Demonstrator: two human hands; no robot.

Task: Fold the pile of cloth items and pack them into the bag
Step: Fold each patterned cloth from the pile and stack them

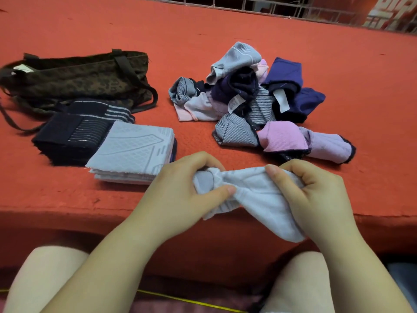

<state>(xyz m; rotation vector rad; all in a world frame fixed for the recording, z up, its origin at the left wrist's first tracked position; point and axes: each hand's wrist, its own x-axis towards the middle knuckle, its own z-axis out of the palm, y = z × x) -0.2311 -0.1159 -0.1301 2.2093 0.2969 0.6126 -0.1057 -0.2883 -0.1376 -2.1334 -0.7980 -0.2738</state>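
Both hands work at the near edge of the desk [67,195], which is covered in orange-red cloth. Left hand [187,193] has its fingers curled over one bunched end of a pale lavender-grey cloth item [255,199], with the thumb pressing the fabric from below. Right hand [313,195] grips the other end, fingers folded round it and thumb on top, so the piece is stretched between the two hands and its loose part hangs down over the desk edge.

Just beyond the left hand lies a folded stack of pale patterned cloths [133,152], touching a folded stack of dark navy striped cloths [70,138] on its far left side. Further out in that direction, a dark leopard-print bag [79,77] lies on its side with its straps trailing on the desk.

Beyond the right hand sits the unfolded pile [255,100]: grey, navy, purple, pink and striped pieces heaped loosely together, some with white labels showing.
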